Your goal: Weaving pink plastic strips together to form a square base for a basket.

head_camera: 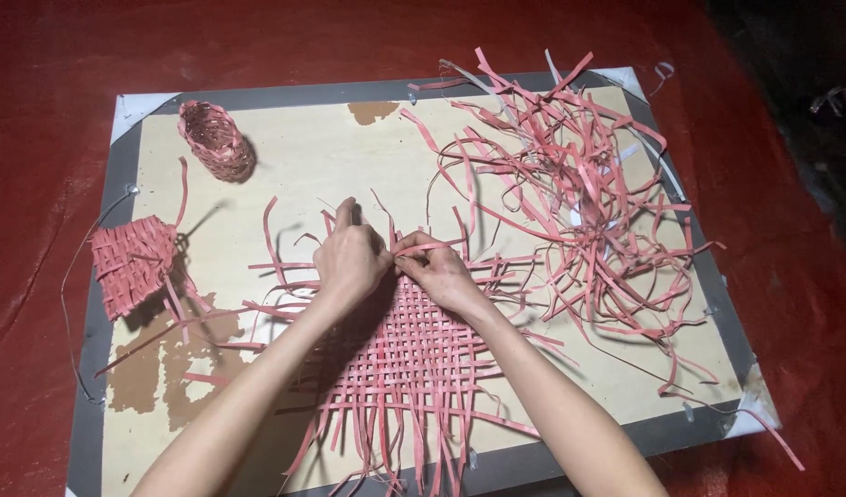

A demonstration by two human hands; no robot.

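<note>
Woven mat of pink strips is lying flat at the lower middle of the board, partly under both forearms. Central grid is looking tight and square already; all four sides are still trailing loose unwoven ends, longest toward the near edge. Judging by that, the flat base is mostly done, and the far edge is where work is happening now.

Left hand is pressing down on the mat's far-left edge, fingers curled, index raised. Right hand is pinching a single pink strip at the far edge, thumb and fingers closed on it, strip running sideways across the uprights. Both hands are touching each other at the working point.

No raised sides on this piece yet, so it is reading as early-to-mid stage, if it is meant to match the finished ones.

Outward: a big tangled pile of loose strips is sitting to the right, plenty of stock left. A small finished woven basket is lying on its side at far left. A second square woven piece is sitting at the left edge of the board. Board is resting on a red cloth.
</note>
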